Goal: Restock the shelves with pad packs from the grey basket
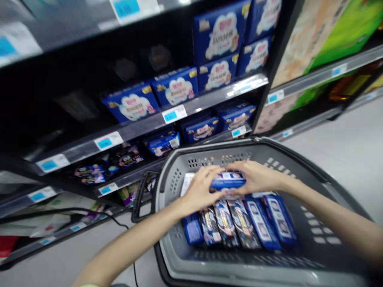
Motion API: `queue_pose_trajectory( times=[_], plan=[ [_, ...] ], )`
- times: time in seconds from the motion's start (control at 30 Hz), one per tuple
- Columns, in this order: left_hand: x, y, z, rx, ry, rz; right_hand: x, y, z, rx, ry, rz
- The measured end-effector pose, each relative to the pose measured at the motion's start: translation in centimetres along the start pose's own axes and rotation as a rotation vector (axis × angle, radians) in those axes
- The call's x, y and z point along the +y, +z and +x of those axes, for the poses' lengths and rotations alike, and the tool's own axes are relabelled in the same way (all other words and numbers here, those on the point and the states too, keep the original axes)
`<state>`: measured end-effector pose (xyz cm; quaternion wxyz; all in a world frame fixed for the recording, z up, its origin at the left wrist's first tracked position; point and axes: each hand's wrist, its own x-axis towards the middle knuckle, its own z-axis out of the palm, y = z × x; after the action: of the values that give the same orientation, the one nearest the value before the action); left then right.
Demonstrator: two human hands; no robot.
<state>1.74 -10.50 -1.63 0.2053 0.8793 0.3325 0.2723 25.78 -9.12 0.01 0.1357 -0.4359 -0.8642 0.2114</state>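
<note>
My left hand [200,187] and my right hand [249,177] grip a small blue package [228,181] between them, one at each end. Its kind is not clear from the blurred print. They hold it inside a grey plastic shopping basket [302,159], over the far part of a row of packs. In that row, blue packs [263,225] with white label panels stand beside several dark patterned packs [242,223]. A plain blue pack [193,229] is at the row's left end. Partly hidden behind my left hand is a white item [187,183].
Store shelves rise behind the basket, with blue boxes [134,105] on the middle shelf and more blue packs [200,129] below. Price tags [175,114] line the shelf edges. A black basket handle [142,199] juts out left, and a black cable [89,210] hangs nearby.
</note>
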Motion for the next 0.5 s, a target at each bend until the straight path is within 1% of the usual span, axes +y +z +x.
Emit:
queue_pose_trajectory(
  times=[0.1, 0.13, 0.2, 0.3, 0.37, 0.43, 0.5],
  plan=[
    [-1.0, 0.6, -0.7, -0.191, -0.028, 0.027, 0.0, 0.4, 0.2, -0.038, -0.019, -0.058],
    [-1.6, 0.9, -0.9, -0.227, -0.05, 0.016, -0.1, 0.4, 0.2, -0.049, -0.026, -0.05],
    [-2.6, 1.4, -1.2, -0.251, -0.095, -0.004, -0.2, 0.5, 0.2, -0.042, -0.026, -0.035],
    [-3.3, 1.7, -1.3, -0.259, -0.147, -0.011, -0.4, 0.5, 0.0, 0.013, -0.025, -0.024],
    [-3.0, 1.2, -1.1, -0.23, -0.152, 0.003, -0.5, 0.3, 0.1, 0.056, -0.025, -0.016],
    [-2.2, 0.0, -0.8, -0.181, -0.148, 0.031, -0.5, 0.0, 0.1, 0.109, -0.024, 0.01],
    [-1.2, -2.1, -0.2, -0.109, -0.135, 0.06, -0.1, -0.6, 0.2, 0.188, -0.03, 0.069]
  ],
)
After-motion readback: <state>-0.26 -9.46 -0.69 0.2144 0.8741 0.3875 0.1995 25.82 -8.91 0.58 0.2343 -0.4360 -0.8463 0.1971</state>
